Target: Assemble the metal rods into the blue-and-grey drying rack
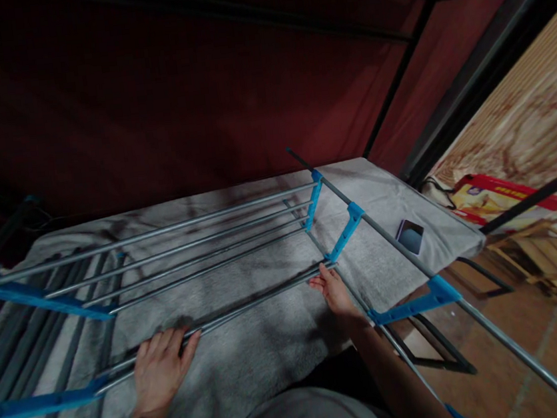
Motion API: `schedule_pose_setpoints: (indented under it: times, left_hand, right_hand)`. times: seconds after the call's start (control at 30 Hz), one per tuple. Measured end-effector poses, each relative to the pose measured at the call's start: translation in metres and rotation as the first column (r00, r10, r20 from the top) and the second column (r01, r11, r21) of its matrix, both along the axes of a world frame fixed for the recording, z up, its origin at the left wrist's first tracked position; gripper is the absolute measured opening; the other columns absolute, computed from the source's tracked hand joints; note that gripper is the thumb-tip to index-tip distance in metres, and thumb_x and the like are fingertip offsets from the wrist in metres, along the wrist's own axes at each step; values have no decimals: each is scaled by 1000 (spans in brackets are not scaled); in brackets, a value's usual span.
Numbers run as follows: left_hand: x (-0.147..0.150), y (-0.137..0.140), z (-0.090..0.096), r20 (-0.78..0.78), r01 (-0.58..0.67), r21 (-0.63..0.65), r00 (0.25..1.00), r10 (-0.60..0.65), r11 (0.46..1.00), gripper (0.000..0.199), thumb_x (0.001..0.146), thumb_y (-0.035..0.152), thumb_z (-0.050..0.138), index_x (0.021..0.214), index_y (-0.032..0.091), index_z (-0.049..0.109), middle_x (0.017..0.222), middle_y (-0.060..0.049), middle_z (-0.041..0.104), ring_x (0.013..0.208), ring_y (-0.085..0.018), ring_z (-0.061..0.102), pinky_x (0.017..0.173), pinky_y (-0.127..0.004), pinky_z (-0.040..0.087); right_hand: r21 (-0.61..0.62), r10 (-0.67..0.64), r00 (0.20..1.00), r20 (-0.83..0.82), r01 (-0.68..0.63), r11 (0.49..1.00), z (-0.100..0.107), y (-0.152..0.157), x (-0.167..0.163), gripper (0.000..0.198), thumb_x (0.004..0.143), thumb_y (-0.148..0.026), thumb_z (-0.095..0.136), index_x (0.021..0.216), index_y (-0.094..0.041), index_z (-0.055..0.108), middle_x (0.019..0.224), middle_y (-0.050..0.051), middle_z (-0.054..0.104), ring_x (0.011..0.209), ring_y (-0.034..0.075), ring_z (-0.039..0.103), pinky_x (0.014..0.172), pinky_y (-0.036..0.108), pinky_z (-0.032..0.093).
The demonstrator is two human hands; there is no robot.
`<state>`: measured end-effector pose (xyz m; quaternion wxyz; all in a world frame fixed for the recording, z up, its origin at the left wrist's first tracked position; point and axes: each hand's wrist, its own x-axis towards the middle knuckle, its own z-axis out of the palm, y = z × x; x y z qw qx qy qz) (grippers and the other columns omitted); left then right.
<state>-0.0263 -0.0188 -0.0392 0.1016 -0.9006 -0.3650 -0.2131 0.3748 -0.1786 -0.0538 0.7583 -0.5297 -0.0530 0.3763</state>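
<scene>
A rack frame of grey metal tubes joined by blue plastic brackets (344, 233) lies across a grey blanket. My left hand (161, 370) is closed over a metal tube (249, 301) near the lower left bracket (44, 405); a second thin tube runs close beside it. At that tube's right end, my right hand (334, 290) grips it with thumb and fingers, just below a blue bracket. Several crossbars (209, 220) span between the far left bracket and the upper right one. A long side pole (387, 237) passes through the right-hand brackets.
The blanket (274, 344) covers a bed-like surface. Several loose grey tubes (25, 332) lie at left. A phone (411, 236) rests on the blanket at right. A red and yellow box (499, 200) and a wooden frame (556, 264) stand beyond the edge; a dark red curtain (187, 112) hangs behind.
</scene>
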Motion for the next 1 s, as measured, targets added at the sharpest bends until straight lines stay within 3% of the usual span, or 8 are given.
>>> schedule_pose_setpoints:
  times: [0.43, 0.6, 1.0]
  left_hand:
    - [1, 2, -1, -15, 30, 70, 999, -29, 997, 50, 106, 54, 37, 99, 19, 71, 83, -9, 72, 85, -30, 63, 79, -41, 38]
    - [0, 2, -2, -18, 23, 36, 1000, -23, 999, 49, 105, 54, 37, 101, 19, 72, 86, -9, 73, 86, -30, 63, 79, -41, 38]
    - [1, 2, 0, -31, 15, 44, 999, -14, 999, 52, 105, 55, 34, 101, 19, 71, 85, -10, 73, 87, -30, 65, 80, -41, 39]
  right_hand:
    - [-25, -2, 1000, 1, 2, 1000, 1, 0, -1, 48, 68, -64, 89, 83, -28, 60, 72, -1, 66, 69, 18, 68, 66, 36, 64]
    - [-36, 10, 1000, 17, -9, 999, 3, 0, -2, 46, 72, -64, 85, 84, -28, 59, 74, -1, 66, 71, 19, 68, 69, 37, 64]
    - [-41, 11, 1000, 11, -11, 999, 9, 0, -3, 49, 66, -65, 88, 84, -28, 62, 72, -2, 66, 69, 18, 67, 69, 36, 62]
